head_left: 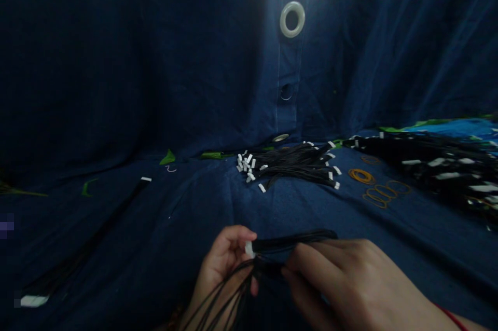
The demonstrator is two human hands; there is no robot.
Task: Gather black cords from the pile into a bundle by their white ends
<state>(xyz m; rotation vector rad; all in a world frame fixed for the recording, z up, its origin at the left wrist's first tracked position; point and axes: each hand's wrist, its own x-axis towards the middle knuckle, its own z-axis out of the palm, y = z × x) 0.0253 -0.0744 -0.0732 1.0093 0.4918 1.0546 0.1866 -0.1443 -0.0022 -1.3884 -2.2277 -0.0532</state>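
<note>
Near the bottom middle, my left hand [221, 261] is closed around a bundle of thin black cables [272, 244] by a white connector end [249, 248]. Loose cable strands from the bundle hang down across the left palm. My right hand [342, 274] comes in from the right, its fingers pinched on the dark part of the same bundle. Its fingertips are partly hidden, and the bundle's far end shows just beyond the knuckles.
A pile of black cables with white connectors [291, 165] lies ahead. Rubber bands [361, 176] sit to its right, beside a larger cable heap [436, 165]. One long cable [97, 237] lies at left. Behind hangs a blue curtain [194, 51] with a grommet [292, 19].
</note>
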